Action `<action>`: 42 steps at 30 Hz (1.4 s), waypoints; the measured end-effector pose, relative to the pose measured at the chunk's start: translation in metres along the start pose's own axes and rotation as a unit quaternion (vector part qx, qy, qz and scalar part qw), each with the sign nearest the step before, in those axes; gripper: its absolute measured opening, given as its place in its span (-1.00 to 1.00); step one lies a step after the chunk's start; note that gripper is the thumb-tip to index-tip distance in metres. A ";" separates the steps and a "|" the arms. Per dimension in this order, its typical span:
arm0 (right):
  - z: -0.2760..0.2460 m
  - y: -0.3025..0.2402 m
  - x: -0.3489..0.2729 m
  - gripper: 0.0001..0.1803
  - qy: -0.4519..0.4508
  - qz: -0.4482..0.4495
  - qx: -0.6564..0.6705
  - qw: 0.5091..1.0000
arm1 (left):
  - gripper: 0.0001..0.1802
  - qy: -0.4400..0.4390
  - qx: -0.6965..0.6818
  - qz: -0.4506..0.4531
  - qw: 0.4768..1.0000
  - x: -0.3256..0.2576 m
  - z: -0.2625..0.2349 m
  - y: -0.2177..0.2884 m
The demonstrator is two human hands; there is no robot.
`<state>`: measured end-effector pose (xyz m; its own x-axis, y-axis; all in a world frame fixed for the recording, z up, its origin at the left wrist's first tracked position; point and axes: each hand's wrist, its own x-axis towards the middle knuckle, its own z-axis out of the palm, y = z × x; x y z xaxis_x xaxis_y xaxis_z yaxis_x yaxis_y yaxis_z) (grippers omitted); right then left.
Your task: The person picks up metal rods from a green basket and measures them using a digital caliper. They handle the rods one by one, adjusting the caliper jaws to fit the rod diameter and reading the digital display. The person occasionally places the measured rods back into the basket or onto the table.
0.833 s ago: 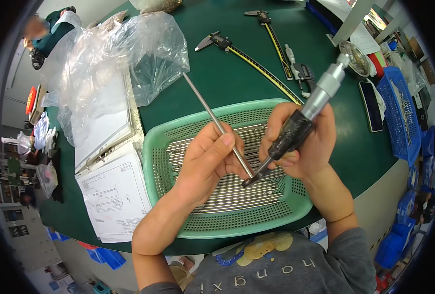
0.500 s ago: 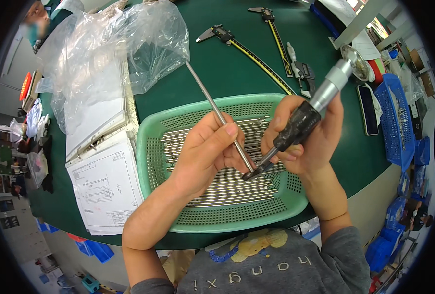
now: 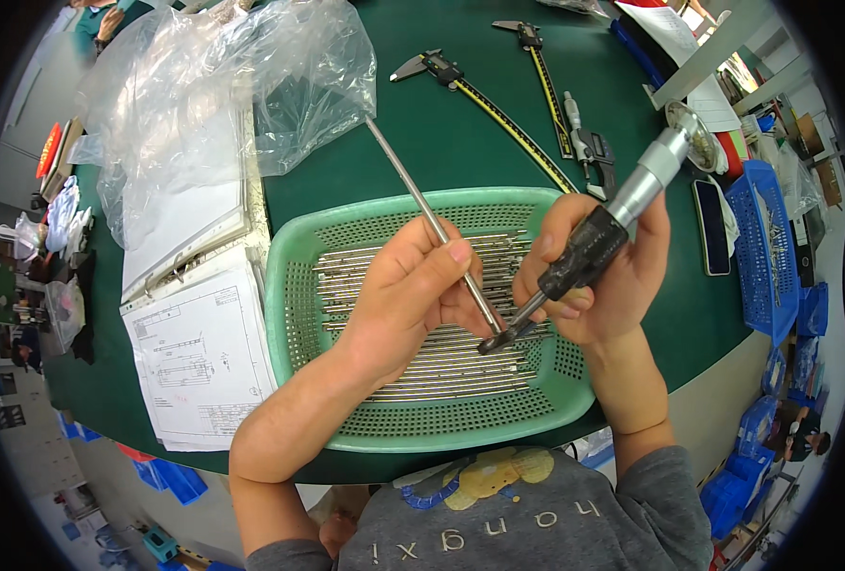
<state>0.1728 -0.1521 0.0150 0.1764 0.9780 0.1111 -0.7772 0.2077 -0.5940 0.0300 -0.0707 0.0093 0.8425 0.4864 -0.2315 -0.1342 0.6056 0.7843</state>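
Pinched between the thumb and fingers of my left hand [image 3: 413, 290] is a slim metal rod [image 3: 401, 174], tilted with its far end up and to the left. My right hand [image 3: 622, 290] is closed round a micrometer [image 3: 586, 249] with a dark body and a silver thimble. The rod's near end meets the micrometer's dark measuring end; the exact contact is too small to make out. Both hands are above a green perforated basket [image 3: 365, 442], where many similar rods [image 3: 451, 371] lie side by side.
Two calipers [image 3: 498, 118] and another micrometer [image 3: 589, 147] lie beyond the basket. At left are a binder with drawing sheets [image 3: 194, 357] and a clear plastic bag [image 3: 313, 86]. A phone [image 3: 713, 228] and a blue basket [image 3: 760, 305] stand at right.
The rod and micrometer have shifted very slightly to the right in the picture, still meeting at the same end. My grip on both looks the same.
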 end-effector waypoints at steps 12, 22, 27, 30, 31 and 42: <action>0.001 -0.003 0.000 -0.11 0.011 0.005 -0.044 0.999 | -0.78 0.008 0.017 -0.009 1.000 0.000 0.003 0.001; -0.005 0.005 -0.003 -0.05 -0.022 -0.049 -0.017 0.998 | -0.78 0.001 0.027 -0.020 0.999 0.001 0.001 0.000; 0.000 -0.001 -0.001 -0.06 -0.011 -0.011 -0.026 1.000 | -0.78 0.011 0.028 -0.021 0.999 0.000 0.000 0.000; -0.001 0.003 -0.002 -0.08 -0.017 -0.045 -0.028 0.998 | -0.78 0.011 0.030 -0.026 0.999 0.000 0.002 0.000; -0.001 0.005 -0.003 -0.08 -0.020 -0.060 -0.028 0.998 | -0.78 0.012 0.030 -0.027 0.999 0.000 0.002 0.000; -0.005 0.007 -0.005 -0.11 -0.004 -0.074 -0.047 0.996 | -0.79 0.016 0.007 -0.031 0.999 0.000 0.003 -0.001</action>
<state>0.1698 -0.1556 0.0064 0.2808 0.9367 0.2093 -0.6827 0.3482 -0.6424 0.0316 -0.0736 0.0100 0.8315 0.4688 -0.2979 -0.0751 0.6263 0.7760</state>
